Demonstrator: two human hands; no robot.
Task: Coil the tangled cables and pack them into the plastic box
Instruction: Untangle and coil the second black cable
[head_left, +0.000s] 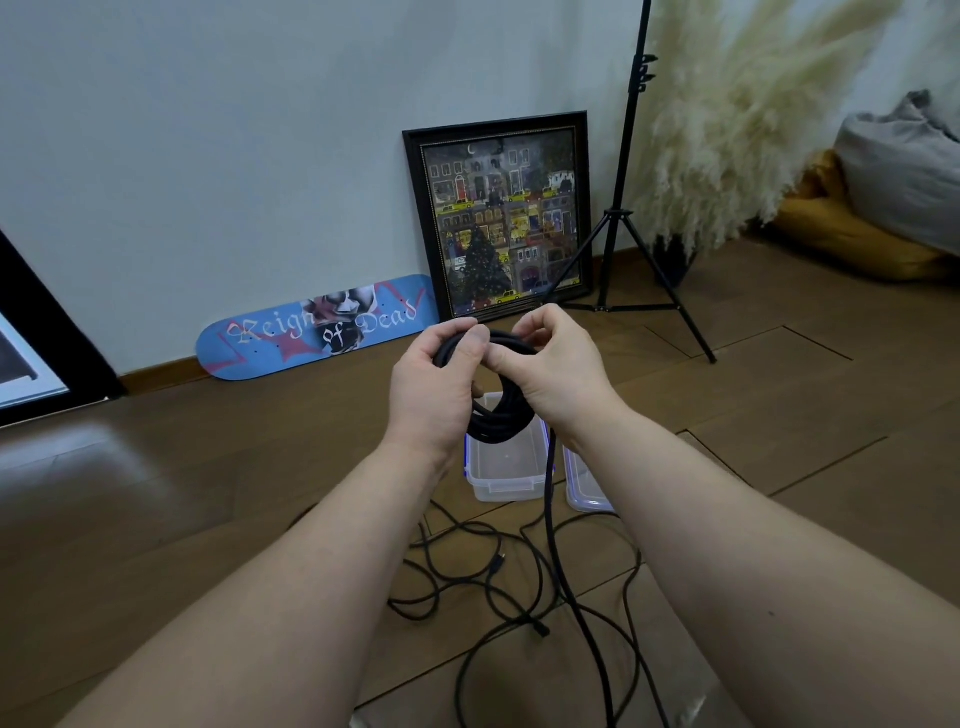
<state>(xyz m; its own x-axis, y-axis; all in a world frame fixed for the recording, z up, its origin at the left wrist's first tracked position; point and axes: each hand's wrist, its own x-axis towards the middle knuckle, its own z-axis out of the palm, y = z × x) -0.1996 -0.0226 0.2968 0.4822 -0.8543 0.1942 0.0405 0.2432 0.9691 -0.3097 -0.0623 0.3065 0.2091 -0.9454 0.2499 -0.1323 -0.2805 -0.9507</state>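
The left hand (434, 384) grips the top of a coil of black cable (491, 410), its fingers (457, 328) curled over the loops and its thumb pressed against them from the near side. The right hand (556, 364) holds the same coil at its upper right, with its fingers curled in and pinching the strand where it joins the loops. Both hands are raised in front of the person, and the coil hangs between them above the plastic box (506, 467).

The box is clear with blue trim along its rim and stands open on the wooden floor (182, 493). Just to its right lies its lid (584, 488), partly hidden behind the right forearm. From the coil, a loose length of the black cable (550, 519) drops past the box's right edge down to the floor, where it meets a tangle of thinner cables (467, 577) spread between the forearms. One plug end (498, 564) shows in the middle of that tangle.

Against the wall leans a blue skateboard deck (317, 327) lying on its long edge, and beside it a framed picture (501, 218) stands upright. A black tripod stand (621, 223) rises to the right of the frame, next to pale feathery grass plumes (737, 119). Cushions (883, 197) lie at the far right.
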